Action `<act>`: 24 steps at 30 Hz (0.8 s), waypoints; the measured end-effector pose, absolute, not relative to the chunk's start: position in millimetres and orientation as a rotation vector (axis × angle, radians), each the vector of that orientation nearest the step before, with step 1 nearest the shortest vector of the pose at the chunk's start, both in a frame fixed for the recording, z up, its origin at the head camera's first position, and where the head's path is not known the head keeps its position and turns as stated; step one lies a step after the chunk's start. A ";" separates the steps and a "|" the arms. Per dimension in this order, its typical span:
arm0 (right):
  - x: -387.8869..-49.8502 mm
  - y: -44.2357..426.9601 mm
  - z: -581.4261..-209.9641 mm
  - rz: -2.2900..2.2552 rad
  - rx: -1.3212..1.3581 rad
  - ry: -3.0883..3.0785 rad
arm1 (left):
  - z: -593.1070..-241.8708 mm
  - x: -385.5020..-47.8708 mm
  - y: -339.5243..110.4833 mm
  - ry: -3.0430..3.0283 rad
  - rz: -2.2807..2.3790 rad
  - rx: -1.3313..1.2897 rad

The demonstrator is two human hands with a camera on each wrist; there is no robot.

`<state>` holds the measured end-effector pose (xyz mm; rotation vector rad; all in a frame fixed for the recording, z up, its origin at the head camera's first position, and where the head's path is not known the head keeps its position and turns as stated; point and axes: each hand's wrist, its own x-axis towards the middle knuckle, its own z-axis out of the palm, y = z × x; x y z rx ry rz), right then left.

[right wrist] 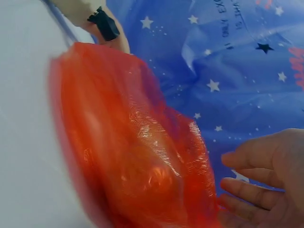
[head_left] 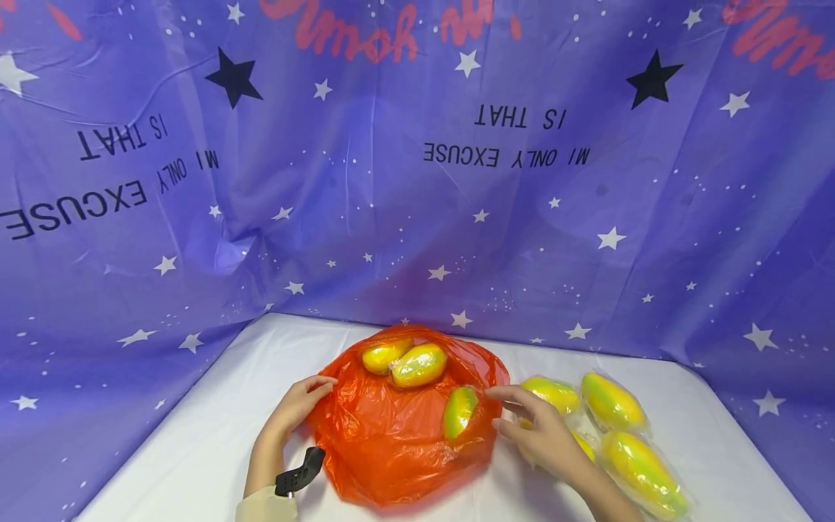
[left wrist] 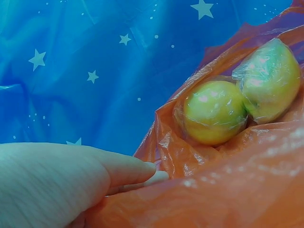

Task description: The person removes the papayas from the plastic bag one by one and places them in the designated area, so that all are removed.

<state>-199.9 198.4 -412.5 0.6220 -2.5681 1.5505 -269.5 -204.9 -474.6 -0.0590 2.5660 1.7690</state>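
A red plastic bag (head_left: 391, 471) lies on the white table with its mouth spread wide. Inside it, two film-wrapped yellow-green mangoes, one in front (head_left: 420, 365) and one behind (head_left: 381, 358), touch near the back. A third mango (head_left: 461, 412) sits by the bag's right side. My left hand (head_left: 292, 409) pinches the left rim between thumb and fingers; the left wrist view shows this hand (left wrist: 61, 180) at the bag's edge. Beside the right rim is my right hand (head_left: 548, 435), fingers extended and parted. From the right wrist, that hand (right wrist: 266, 175) shows nothing between thumb and fingers.
Several more wrapped mangoes lie on the table to the right, including one at the back (head_left: 613, 402) and one nearer the front (head_left: 644, 475); my right hand partly covers others. A purple star-printed cloth (head_left: 417, 239) hangs behind the white table (head_left: 261, 362).
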 end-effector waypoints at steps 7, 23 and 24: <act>-205.4 181.1 -408.1 1.381 0.622 -2.620 | -474.4 -268.9 -204.9 2.559 1.776 -0.071; -224.3 165.4 -416.2 0.989 0.771 -2.695 | -474.7 -268.6 -204.4 2.554 1.772 -0.086; -224.6 165.6 -416.1 0.989 0.770 -2.698 | -474.6 -268.8 -204.4 2.555 1.775 -0.086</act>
